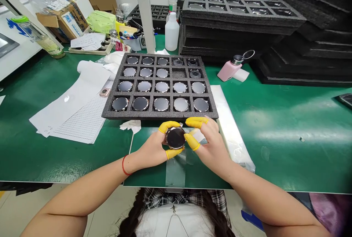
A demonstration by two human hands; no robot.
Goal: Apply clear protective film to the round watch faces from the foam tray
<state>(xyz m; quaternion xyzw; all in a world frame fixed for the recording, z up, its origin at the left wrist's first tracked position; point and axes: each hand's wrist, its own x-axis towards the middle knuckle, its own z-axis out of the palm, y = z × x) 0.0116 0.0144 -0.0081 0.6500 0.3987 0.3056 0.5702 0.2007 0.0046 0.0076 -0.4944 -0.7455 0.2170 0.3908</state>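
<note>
- Left hand (156,145): curled around a round watch (176,137) with a smooth, dark glass face and a shiny metal rim, gripping it at the edge; stretchy yellow covers sheathe its gripping fingertips.
- Right hand (211,145): half open, finger and thumb parted, one yellow-covered tip against the watch's right rim.
- The watch is just in front of a rectangular black foam tray (154,115), apart from it and above the glossy green desk (291,119).
- The tray is grainy and matte, cut into square-edged pockets; most cradle round, metal-rimmed watch faces (162,87) — some pale with reflection, others nearly black.
- Left of the tray: thin white paper sheets (74,97), some curling, the lower ones ruled with lines, close to its side.
- Right of the tray: a long, pale block in crinkled clear plastic (232,127) runs beside it toward the near edge of the desk, bounding the right hand's side; beyond the block, green surface spreads wide.
- Behind the tray: a smooth white plastic bottle (172,33); to the right rear, a pink bottle with a dark cap (229,70) and stacked black foam trays (220,39) with rough, layered edges.
- Between the tray and the near edge — a strip of green surface where both hands work.
</note>
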